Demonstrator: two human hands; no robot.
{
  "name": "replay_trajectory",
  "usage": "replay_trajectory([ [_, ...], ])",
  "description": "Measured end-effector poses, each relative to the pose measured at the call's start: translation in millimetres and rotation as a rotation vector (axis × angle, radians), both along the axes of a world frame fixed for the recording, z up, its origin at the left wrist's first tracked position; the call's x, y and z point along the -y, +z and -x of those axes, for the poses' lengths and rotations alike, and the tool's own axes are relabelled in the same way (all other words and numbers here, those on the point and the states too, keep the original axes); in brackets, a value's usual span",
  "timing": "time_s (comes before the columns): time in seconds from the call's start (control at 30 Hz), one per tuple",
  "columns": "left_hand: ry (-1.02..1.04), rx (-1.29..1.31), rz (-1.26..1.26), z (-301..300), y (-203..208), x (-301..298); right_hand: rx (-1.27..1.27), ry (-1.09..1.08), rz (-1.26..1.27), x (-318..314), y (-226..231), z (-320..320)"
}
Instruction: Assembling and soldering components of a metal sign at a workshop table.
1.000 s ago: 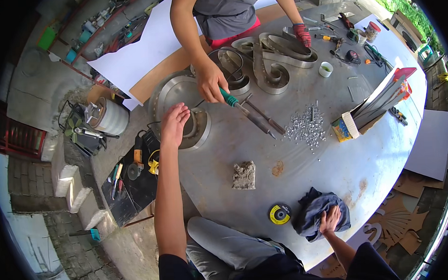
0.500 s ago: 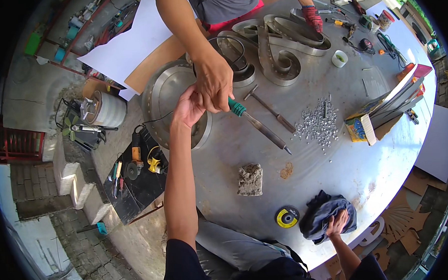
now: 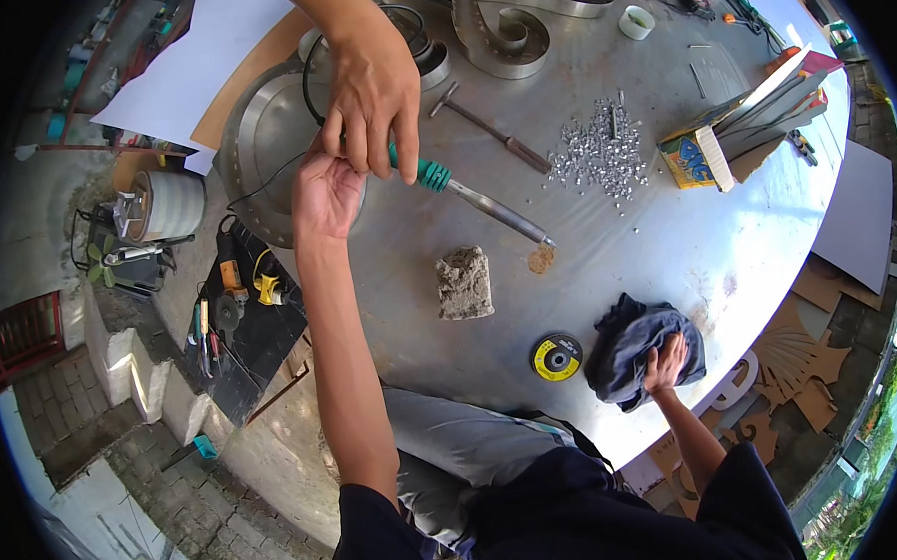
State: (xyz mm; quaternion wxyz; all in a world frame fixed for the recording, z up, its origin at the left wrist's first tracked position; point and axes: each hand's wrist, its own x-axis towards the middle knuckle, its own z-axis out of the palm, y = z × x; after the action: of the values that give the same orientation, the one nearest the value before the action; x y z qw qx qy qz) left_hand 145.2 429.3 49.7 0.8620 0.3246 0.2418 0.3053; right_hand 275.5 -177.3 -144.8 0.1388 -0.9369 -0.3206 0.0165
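My left hand [image 3: 327,197] is palm up beneath a co-worker's hand [image 3: 376,98], near the back end of a soldering iron [image 3: 491,210] with a green handle. The co-worker's fingers reach over my palm and the handle; they hide my fingertips, so I cannot tell whether I grip it. The iron's metal shaft slants down toward the table, its tip by a brown stain. At the right, my right hand [image 3: 664,363] lies flat with fingers stretched over a bunched dark cloth [image 3: 632,347]. Beside the cloth sits a black and yellow grinding disc [image 3: 556,357].
A rough grey block [image 3: 465,283] is on the metal table, with a small hammer [image 3: 492,130] and scattered shiny bits [image 3: 598,153] beyond. Curved metal strips [image 3: 503,37] lie farther back; a box of sheets [image 3: 698,159] stands right. An angle grinder [image 3: 231,284] lies lower left.
The view has shifted, so the table's things appear higher and farther left. My left hand and the co-worker's hand remain together at the soldering iron. My right hand stays on the cloth.
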Motion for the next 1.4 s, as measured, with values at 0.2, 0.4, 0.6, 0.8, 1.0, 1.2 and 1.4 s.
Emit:
replay_trajectory([
  [0.2,0.099,0.034,0.074,72.0,-39.4,55.0,0.126,0.064,-0.083,-12.8,8.7,-2.5],
  [0.4,0.492,0.227,0.253,146.6,-99.8,116.4,-0.005,0.014,-0.065,-20.5,23.2,-3.5],
  [0.6,0.636,0.477,0.223,165.6,-141.6,134.7,-0.014,0.001,-0.051,-23.1,24.0,-2.2],
  [0.8,0.653,0.494,0.226,167.8,-169.6,156.3,0.043,0.000,-0.105,-23.7,25.8,2.0],
  [1.0,0.659,0.413,0.363,159.0,-163.9,165.7,-0.160,-0.309,-0.391,-51.9,50.1,21.8],
  [1.2,0.610,-0.170,0.251,151.6,-148.7,162.3,-0.142,0.331,-0.176,-131.1,98.4,85.6],
  [1.4,0.549,-0.201,0.203,167.6,-155.0,170.1,-0.241,0.248,-0.065,-162.3,77.8,104.7],
])
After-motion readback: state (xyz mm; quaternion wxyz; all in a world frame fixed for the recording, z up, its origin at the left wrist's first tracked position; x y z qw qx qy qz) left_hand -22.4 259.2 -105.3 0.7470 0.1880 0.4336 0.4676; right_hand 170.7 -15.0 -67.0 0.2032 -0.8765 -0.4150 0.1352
